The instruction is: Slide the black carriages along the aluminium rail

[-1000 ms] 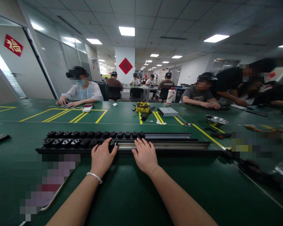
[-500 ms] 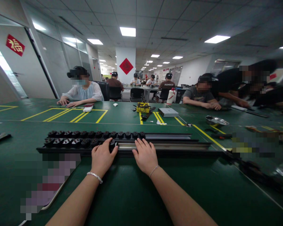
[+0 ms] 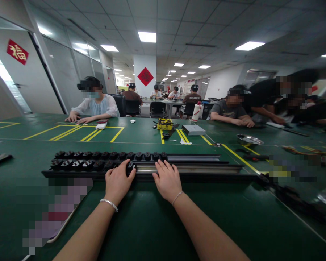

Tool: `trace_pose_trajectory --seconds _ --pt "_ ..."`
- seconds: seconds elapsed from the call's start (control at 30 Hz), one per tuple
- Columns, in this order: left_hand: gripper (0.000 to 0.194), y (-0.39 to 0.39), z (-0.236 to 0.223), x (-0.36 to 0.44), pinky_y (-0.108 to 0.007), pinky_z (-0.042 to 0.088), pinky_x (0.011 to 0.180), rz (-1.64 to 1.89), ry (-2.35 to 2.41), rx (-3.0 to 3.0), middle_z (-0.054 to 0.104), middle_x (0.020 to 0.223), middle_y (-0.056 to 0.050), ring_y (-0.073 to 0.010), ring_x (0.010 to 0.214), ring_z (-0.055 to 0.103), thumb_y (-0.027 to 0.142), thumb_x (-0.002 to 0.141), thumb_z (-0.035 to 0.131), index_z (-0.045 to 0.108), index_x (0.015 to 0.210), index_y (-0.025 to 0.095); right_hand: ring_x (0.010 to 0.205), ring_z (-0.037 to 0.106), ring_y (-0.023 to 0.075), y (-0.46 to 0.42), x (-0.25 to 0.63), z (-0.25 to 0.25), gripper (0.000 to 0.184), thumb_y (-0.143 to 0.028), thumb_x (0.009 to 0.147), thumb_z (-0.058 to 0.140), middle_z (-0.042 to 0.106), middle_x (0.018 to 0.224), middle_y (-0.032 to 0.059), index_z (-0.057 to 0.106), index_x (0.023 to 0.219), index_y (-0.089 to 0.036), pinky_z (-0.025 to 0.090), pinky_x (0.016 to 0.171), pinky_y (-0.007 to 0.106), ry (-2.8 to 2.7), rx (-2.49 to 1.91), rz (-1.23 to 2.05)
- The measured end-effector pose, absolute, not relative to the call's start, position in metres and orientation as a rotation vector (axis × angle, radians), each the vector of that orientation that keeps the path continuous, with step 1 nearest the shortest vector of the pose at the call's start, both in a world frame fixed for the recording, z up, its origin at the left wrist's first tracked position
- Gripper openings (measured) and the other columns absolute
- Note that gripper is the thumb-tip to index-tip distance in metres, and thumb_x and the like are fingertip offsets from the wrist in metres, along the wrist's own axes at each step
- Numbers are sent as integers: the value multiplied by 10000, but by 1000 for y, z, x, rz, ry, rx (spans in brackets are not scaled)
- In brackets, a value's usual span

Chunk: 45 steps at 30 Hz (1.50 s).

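Note:
Two long black rails [image 3: 206, 168] lie side by side across the table in front of me. Round black socket-like pieces [image 3: 76, 165] stand in rows along their left part, some with shiny marks on top. My left hand [image 3: 119, 179] has its thumb and fingers closed around one round black piece [image 3: 130, 166], the last in the nearer row. Fingers stretched out, my right hand [image 3: 167, 177] rests on the nearer rail just to the right, holding nothing. Bare metal channel shows between the hands. The undersides of my fingers are hidden.
A phone [image 3: 66, 208] lies left of my left arm. Farther back are a yellow object wrapped in black cable [image 3: 164, 124], a grey box [image 3: 193, 129], a white bottle [image 3: 197, 111] and a metal bowl [image 3: 250, 139]. Several people sit around the tables.

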<state>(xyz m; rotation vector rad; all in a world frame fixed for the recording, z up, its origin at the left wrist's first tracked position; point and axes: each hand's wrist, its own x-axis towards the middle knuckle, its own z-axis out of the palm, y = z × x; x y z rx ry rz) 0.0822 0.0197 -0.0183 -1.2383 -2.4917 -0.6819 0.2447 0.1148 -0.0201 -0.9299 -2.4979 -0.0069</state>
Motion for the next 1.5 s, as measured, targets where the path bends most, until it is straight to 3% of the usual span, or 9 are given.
trace_pose_trajectory --seconds 1.5 --pt "448 19 -17 83 -371 297 912 -652 -2473 -1255 677 955 -64 -205 980 579 466 815 385 481 1202 262 1274 287 193 114 244 -18 480 -439 904 240 399 1375 12 417 1299 -232 172 1030 399 -2508 -947 -2"
